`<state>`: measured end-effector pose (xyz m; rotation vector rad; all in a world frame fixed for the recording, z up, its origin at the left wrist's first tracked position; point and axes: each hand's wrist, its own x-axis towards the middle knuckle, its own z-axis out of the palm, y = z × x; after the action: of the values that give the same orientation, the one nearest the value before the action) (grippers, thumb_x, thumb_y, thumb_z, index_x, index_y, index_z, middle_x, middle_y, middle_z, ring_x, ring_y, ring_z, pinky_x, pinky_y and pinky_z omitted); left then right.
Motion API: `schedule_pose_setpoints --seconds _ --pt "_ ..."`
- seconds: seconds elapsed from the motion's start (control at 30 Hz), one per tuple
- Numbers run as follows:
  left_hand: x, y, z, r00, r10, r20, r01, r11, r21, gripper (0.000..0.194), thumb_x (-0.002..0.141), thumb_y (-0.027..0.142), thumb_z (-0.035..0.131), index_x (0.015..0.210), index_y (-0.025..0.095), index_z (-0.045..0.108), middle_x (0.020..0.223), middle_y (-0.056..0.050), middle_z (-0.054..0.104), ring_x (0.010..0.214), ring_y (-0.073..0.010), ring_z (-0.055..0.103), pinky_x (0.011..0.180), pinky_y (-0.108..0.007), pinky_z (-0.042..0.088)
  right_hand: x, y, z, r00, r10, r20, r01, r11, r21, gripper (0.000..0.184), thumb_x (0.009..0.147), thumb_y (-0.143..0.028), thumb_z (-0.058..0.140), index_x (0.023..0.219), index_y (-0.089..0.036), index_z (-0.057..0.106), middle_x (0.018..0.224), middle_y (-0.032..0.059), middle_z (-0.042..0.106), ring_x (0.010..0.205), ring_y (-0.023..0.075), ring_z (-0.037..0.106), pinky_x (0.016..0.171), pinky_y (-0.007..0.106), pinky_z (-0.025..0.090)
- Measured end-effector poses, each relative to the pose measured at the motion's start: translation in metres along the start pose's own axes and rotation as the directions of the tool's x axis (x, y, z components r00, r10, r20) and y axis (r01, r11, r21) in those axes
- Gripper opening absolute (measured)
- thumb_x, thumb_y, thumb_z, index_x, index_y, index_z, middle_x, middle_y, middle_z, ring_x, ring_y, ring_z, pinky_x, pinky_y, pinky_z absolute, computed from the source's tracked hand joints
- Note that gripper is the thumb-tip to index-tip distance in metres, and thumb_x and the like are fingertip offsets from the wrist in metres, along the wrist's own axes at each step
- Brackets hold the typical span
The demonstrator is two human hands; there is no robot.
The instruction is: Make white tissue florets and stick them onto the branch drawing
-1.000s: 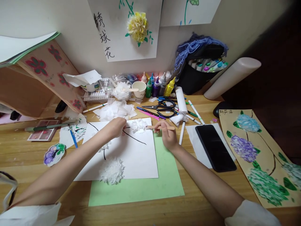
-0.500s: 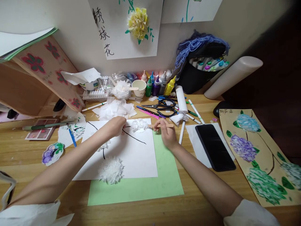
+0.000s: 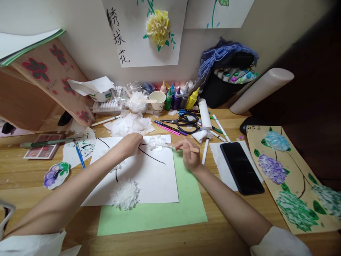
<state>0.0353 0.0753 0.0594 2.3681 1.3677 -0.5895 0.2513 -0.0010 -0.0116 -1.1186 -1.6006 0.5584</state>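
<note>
My right hand pinches a flat wooden craft stick. The stick's far end reaches the edge of a white paper-petal flower near the top of the white drawing sheet. My left hand is closed, low over that sheet beside the black drawn stem; its fingertips are hidden, so what it may hold does not show. A larger white petal flower lies at the sheet's lower edge. My left forearm partly covers another petal cluster. Green paper lies beneath the sheet.
Behind my hands lie a heap of white paper pieces, black scissors and several pens. A paper cup stands beside paint bottles. On the right are a phone and a finished flower picture; a paint palette is left.
My right hand has turned slightly, and the craft stick now slants, its near end lower than before. My left hand stays in about the same place. The view has shifted a little.
</note>
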Motion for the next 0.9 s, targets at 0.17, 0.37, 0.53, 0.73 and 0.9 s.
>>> schedule_pose_setpoints --seconds 0.17,0.37,0.53,0.73,0.9 --pt "-0.0013 0.0008 -0.0005 1.0 -0.005 0.004 0.005 0.999 0.034 0.005 0.062 0.013 0.06 0.066 0.015 0.061 0.069 -0.01 0.063 0.075 -0.0253 0.06 0.06 -0.029 0.039 -0.0038 0.0041 -0.0011 0.98 0.098 -0.175 -0.085 0.993 0.079 0.041 0.095 -0.036 0.024 0.067 -0.022 0.052 0.06 0.0012 0.052 0.057 0.015 0.05 0.058 0.032 0.041" --pt "0.0 0.0007 -0.0001 1.0 -0.022 0.015 0.021 0.999 0.048 0.008 0.062 0.015 0.061 0.07 0.016 0.063 0.072 -0.009 0.064 0.078 -0.0247 0.061 0.061 -0.028 0.04 -0.0005 0.0049 0.002 0.989 0.141 -0.04 -0.138 0.987 0.081 0.04 0.095 -0.038 0.026 0.071 -0.021 0.053 0.061 0.0006 0.052 0.058 0.0144 0.051 0.057 0.03 0.042" --pt "0.0007 -0.0008 0.0013 1.0 -0.01 0.005 0.01 1.0 0.029 0.009 0.062 0.015 0.061 0.071 0.015 0.063 0.074 -0.009 0.065 0.077 -0.0245 0.061 0.061 -0.028 0.04 -0.0025 0.0024 -0.0001 0.994 0.086 -0.07 -0.081 0.995 0.065 0.04 0.094 -0.037 0.027 0.068 -0.022 0.054 0.061 0.0014 0.055 0.06 0.0157 0.052 0.06 0.031 0.042" --pt "0.0022 -0.0042 0.005 1.0 -0.004 -0.004 0.004 1.0 -0.021 0.008 0.06 0.012 0.061 0.066 0.017 0.061 0.065 -0.006 0.061 0.074 -0.0236 0.061 0.059 -0.027 0.04 -0.0055 0.0024 -0.0013 0.998 0.046 -0.049 -0.045 0.999 0.031 0.042 0.094 -0.037 0.025 0.066 -0.023 0.053 0.059 0.0023 0.054 0.061 0.017 0.052 0.063 0.034 0.043" --pt "0.0022 -0.0041 0.0047 1.0 0.011 -0.004 -0.011 1.0 -0.01 0.006 0.06 0.013 0.061 0.064 0.017 0.059 0.064 -0.007 0.06 0.074 -0.024 0.061 0.058 -0.027 0.038 -0.0031 0.0048 0.0022 0.994 0.108 0.014 -0.107 0.994 -0.001 0.037 0.094 -0.036 0.027 0.071 -0.022 0.053 0.063 0.0012 0.053 0.061 0.0157 0.053 0.059 0.031 0.043"
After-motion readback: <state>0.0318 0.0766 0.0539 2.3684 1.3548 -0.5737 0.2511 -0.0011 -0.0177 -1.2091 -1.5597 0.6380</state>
